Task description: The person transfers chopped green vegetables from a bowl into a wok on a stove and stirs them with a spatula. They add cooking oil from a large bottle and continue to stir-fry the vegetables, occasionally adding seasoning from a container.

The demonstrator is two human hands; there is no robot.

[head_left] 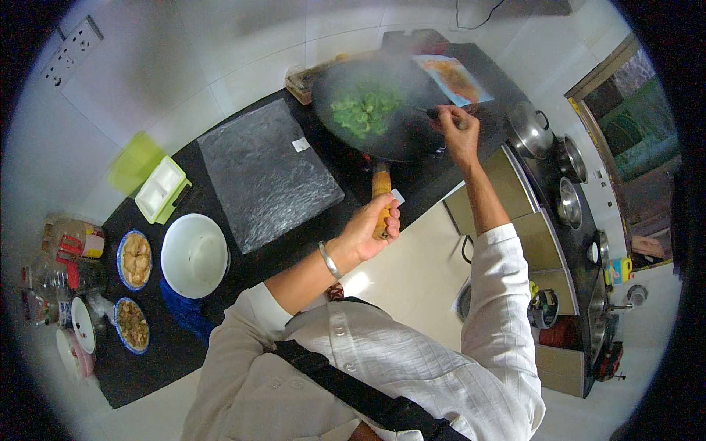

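A dark wok [334, 84] sits over the stove at the far middle, with steam rising from it. Chopped green vegetables [365, 108] lie in the left part of its bowl. My left hand [368, 228] is closed around the wok's wooden handle [381, 180], which points toward me. Over the wok's right rim, my right hand [457, 132] grips the dark handle of a cooking utensil [432, 113]. The utensil's working end is lost in the steam and the dark wok, so its kind cannot be made out.
Left of the wok lies a dark glossy slab [268, 176] on the black counter. Beyond it stand a white pot [194, 256], a green-and-white container [162, 189] and two plates of food [134, 259]. Lidded metal pots [531, 129] line the right counter, near a sink [599, 323].
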